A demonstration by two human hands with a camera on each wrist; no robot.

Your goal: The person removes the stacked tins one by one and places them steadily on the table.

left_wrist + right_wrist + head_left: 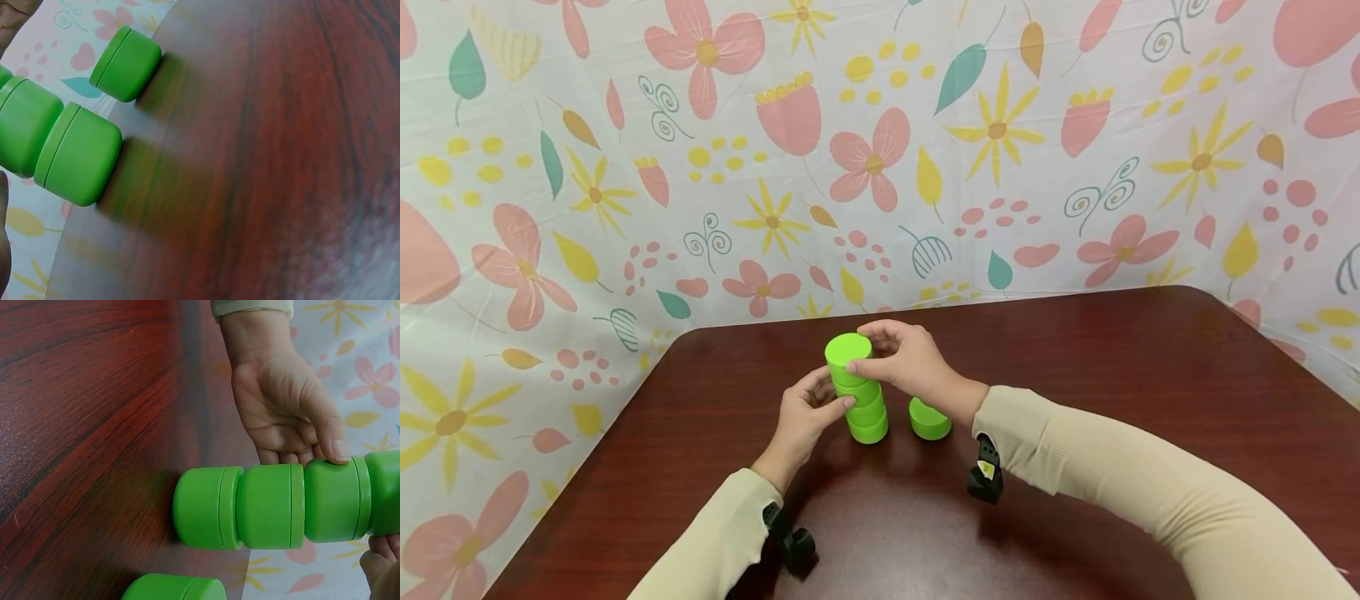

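Four bright green jars stood in an upright stack [867,393] on the dark reddish-brown table [1097,375]; each looked smooth, round and plain, with a rounded lower edge and a thin seam below its flat lid. My left hand [796,423] held the stack with thumb and fingers on either side, the thumb on the third jar [331,503] up; the stack lay at two o'clock from that hand. My right hand [913,360] gripped the top jar [844,353], which lay at nine o'clock from it. A matching lone jar [930,425] sat at three o'clock from the stack's base, just beside it.
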